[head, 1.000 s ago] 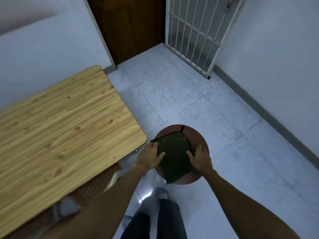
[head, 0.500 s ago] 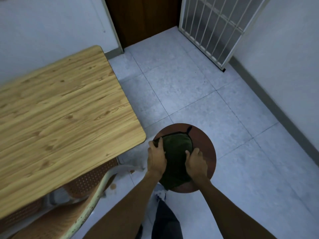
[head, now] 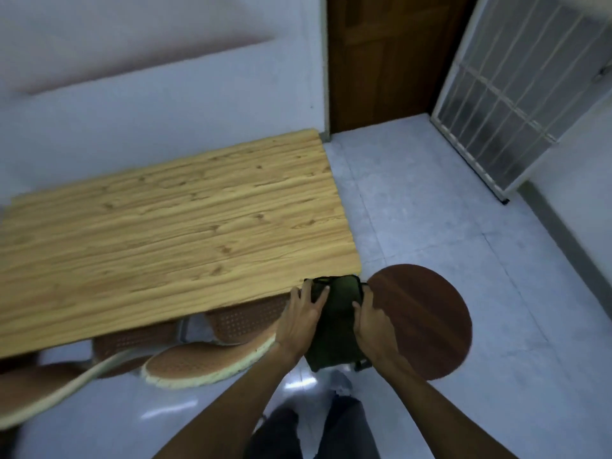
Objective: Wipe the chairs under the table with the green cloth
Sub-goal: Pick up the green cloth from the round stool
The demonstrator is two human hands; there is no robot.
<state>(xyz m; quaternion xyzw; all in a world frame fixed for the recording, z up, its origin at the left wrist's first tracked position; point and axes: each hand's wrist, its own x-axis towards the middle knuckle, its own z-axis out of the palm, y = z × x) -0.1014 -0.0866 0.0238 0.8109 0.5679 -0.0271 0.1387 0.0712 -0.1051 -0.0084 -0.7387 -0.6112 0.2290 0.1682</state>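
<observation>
We have the green cloth (head: 334, 323) pinched between both hands at lower centre of the frame: the left hand (head: 299, 318) closes on its left edge, fingers curled over the top corner, and the right hand (head: 372, 321) clamps its right edge. The cloth hangs folded between them, just left of the round dark-brown stool (head: 420, 321) and just below the near right corner of the table (head: 172, 226).

The step in hand looks to us like carrying the cloth to the next seat. The woven chairs (head: 212, 359) sit tucked under the table's near edge, in the lower left of the frame, their cream rims showing.

To do this well, we should keep the cloth folded into a flat pad, so a clean face meets the seat. One hand can take the cloth while the other draws a chair clear of the table; otherwise the tabletop will block our reach. The perforated weave may catch dust, so firm overlapping strokes along the seat and rim should serve best.
</observation>
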